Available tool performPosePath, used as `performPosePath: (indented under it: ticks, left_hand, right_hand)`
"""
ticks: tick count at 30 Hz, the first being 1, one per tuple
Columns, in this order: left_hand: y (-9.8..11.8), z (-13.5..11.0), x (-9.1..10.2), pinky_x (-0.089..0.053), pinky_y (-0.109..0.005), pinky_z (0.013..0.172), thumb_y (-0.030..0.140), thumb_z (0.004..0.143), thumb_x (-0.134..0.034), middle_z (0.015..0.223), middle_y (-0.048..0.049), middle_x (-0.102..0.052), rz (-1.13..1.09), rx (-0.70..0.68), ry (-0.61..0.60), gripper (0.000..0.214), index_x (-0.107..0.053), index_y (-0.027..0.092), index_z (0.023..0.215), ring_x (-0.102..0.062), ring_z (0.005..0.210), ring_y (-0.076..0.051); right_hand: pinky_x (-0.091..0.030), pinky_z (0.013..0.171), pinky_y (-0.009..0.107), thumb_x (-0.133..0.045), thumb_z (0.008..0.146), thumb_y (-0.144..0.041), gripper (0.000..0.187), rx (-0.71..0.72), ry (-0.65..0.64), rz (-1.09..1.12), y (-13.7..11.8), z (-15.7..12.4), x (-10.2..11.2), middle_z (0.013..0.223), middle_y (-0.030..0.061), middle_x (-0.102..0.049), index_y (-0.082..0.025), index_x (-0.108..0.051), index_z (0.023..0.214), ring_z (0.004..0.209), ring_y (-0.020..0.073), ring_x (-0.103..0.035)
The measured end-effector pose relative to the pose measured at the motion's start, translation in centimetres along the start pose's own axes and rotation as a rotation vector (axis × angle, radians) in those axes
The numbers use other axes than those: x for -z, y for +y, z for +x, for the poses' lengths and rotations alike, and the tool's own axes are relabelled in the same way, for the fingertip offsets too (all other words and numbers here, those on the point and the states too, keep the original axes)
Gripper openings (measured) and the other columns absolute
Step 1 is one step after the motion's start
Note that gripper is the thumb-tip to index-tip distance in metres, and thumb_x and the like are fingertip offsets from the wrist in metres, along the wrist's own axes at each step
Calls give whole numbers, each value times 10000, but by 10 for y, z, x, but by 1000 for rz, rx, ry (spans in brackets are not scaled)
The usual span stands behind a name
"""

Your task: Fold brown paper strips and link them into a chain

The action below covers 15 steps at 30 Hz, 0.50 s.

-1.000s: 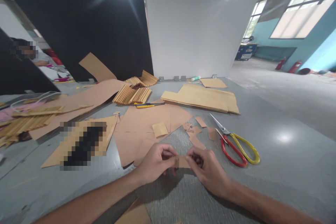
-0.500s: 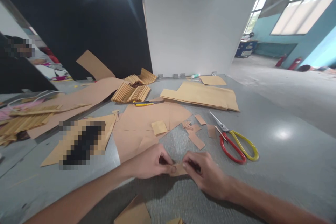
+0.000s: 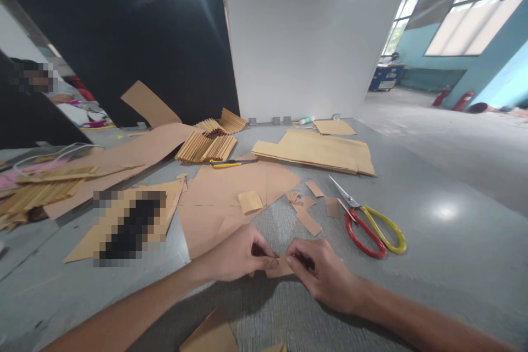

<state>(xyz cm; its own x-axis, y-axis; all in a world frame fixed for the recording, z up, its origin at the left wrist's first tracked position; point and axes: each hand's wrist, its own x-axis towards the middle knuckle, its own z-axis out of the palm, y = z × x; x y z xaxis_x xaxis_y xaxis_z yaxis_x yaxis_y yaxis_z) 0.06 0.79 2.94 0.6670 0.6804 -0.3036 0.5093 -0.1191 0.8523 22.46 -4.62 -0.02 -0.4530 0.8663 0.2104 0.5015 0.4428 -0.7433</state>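
Head cam, sole view: faces fwd & down, close over left hand point(image 3: 237, 257) & right hand point(image 3: 328, 278).

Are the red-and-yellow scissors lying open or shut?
Slightly open: the scissors lie flat, blade tips parted, handles spread. Neither hand touches them; the left hand and right hand pinch a paper scrap.

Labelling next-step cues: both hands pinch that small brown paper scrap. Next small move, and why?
Probably press a crease into the paper scrap: the left hand and right hand each pinch one end of it, close together, low over the grey surface; the scissors lie apart, untouched.
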Motion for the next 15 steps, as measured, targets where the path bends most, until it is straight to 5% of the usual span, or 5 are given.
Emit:
performPosePath:
  ticks: [15]
  left_hand:
    - [5, -3, -15, -346, -214, 534, 244, 884, -563, 604, 20, -562, 40, -42, 102, 192, -702, 135, 810, -522, 572, -121]
  right_hand:
    - [-360, 594, 237, -489, 1002, -195, 158, 68, 94, -59, 6, -5, -5, 695, -31, -537, -199, -565, 864, 608, 117, -481]
